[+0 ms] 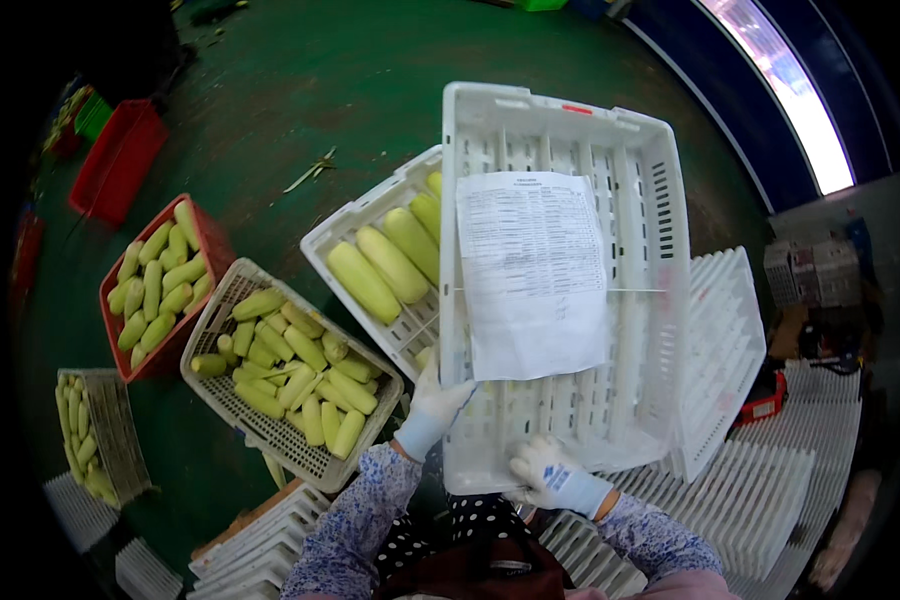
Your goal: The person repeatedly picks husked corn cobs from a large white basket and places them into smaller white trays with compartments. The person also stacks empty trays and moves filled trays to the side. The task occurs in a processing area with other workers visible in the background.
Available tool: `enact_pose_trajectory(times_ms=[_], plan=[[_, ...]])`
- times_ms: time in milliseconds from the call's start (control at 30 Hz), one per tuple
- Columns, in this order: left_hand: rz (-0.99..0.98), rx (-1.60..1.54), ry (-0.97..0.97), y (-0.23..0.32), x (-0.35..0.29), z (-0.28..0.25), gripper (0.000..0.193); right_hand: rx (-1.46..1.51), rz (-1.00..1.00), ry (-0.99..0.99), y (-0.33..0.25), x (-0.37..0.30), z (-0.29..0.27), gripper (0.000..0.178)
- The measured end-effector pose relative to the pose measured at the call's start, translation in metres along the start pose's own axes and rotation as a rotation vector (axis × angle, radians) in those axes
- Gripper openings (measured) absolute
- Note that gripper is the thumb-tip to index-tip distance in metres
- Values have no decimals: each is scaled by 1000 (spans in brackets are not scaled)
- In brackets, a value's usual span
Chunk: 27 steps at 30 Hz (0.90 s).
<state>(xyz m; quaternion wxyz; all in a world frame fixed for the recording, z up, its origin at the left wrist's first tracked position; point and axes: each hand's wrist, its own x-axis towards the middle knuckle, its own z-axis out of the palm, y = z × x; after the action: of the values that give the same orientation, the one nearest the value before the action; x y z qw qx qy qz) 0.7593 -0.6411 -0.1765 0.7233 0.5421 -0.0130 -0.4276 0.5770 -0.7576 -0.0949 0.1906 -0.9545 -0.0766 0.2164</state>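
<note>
A white plastic crate with slotted sides is held up before me. A printed paper sheet lies against its inside, with a thin pale strand sticking out to the right. My left hand, in a white glove, grips the crate's left side near the lower corner. At the crate's near edge, my gloved right hand has its fingers curled over the rim. Partly hidden behind it, another white crate holds a row of large pale green courgettes.
A beige crate of smaller courgettes stands to the left, beside a red crate of more. Farther off is another red crate on the green floor. Stacked white crates flank me on the right, others at lower left.
</note>
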Motion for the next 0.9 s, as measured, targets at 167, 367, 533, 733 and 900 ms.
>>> enact_pose_trajectory(times_ms=[167,367,533,733,900], plan=[[287,201,377,-48,-19,-38,60,58,236,705,76,72,5,89],[-146,634,293,-103,-17,-45,40,81,472,271,97,179,52,98],[-188,442,420,-102,-29,-47,39,216,441,-24,125,186,35,64],[-154,560,538,-123,-30,-48,33,443,388,-153,156,167,-102,35],[-115,443,736,-101,-13,-18,24,1689,141,1177,314,146,-226,73]])
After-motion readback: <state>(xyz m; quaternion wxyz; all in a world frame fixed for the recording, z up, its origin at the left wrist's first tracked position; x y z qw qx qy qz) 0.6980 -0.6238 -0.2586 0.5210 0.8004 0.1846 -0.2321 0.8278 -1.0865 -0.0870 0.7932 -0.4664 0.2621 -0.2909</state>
